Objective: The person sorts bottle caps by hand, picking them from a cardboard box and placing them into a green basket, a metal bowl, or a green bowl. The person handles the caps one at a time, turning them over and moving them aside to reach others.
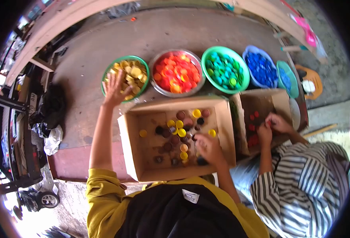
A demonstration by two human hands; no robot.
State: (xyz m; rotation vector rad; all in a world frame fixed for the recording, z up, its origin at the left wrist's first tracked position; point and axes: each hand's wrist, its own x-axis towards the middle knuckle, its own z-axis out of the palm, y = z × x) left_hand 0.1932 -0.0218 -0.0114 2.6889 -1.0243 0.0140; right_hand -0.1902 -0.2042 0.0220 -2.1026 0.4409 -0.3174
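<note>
My left hand (114, 89) is over the near left side of a green basin (146, 81) of yellow and gold bottle caps (135, 72). Its fingers are spread, with nothing visible in them. Inside a large cardboard box (175, 104), my right hand (209, 149) is closed, thumb and fingers pinched together. A small dark shape shows at its fingertips, too small to name. Around it on the box floor lie loose yellow bottle caps (181, 133), brown bottle caps (167, 147) and black ones.
Beyond the box stand a metal bowl (153, 85) of red-orange caps, a green bowl (245, 85) of green caps and a blue basin (247, 49) of blue caps. At right, a co-worker's hands (267, 129) work over a smaller cardboard box (262, 93) with red caps.
</note>
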